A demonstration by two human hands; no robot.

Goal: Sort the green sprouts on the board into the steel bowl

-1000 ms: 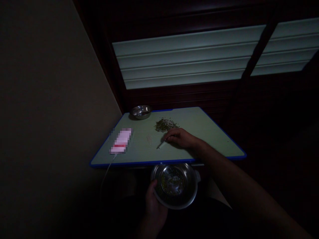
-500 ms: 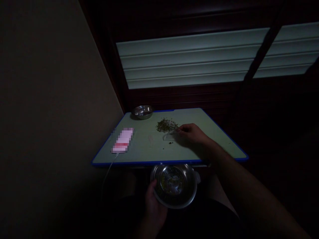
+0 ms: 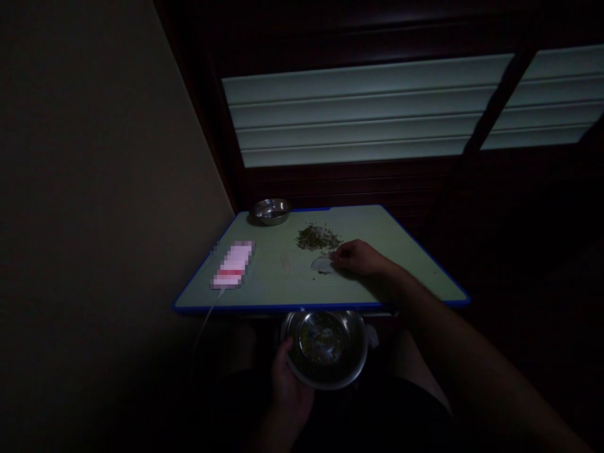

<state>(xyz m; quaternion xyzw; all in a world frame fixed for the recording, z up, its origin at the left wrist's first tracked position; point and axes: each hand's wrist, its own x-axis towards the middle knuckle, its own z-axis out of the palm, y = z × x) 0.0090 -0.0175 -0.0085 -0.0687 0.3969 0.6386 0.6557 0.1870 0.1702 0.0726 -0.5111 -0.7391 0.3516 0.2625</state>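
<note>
My left hand (image 3: 291,384) grips the rim of a metal bowl (image 3: 356,362), tilted below the table's front edge, with small greenish grains on its bottom. Over the table, my right hand (image 3: 358,257) pinches a thin, clear, flat piece that looks like a plastic scraper (image 3: 323,263). The piece lies low over the tabletop, and a few dark grains show at its near edge. Just behind it is a loose pile of small green grains (image 3: 317,238), apart from the fingers. What exactly the grains are is too small to tell.
A second, shallow metal bowl (image 3: 271,212) stands at the back left of the pale green table (image 3: 401,283), which has a blue rim. At the left lies a phone (image 3: 233,264) with a white cable (image 3: 204,324) hanging over the edge. A wall rises close on the left.
My right hand lifted the clear piece from near the front, moved it right, and brought it down behind a few separated grains. The bowl in my left hand shifted slightly left.
</note>
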